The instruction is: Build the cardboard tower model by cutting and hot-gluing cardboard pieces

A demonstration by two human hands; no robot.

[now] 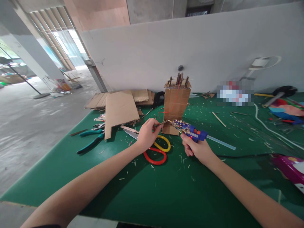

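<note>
My right hand (198, 148) grips a blue hot glue gun (190, 129) with a clear glue stick (220, 142) sticking out of its back. Its nozzle points left at the tip of a small thin stick (161, 123) that my left hand (147, 134) pinches. Both meet just in front of the base of an upright cardboard box (176, 103) with sticks poking out of its top and a red wire running down its face.
Scissors with red and yellow handles (158, 152) lie under my left hand on the green table (166, 193). Teal pliers (91, 141) and flat cardboard sheets (120, 109) sit to the left. A white partition (190, 47) stands behind. A pink object (288, 166) lies right.
</note>
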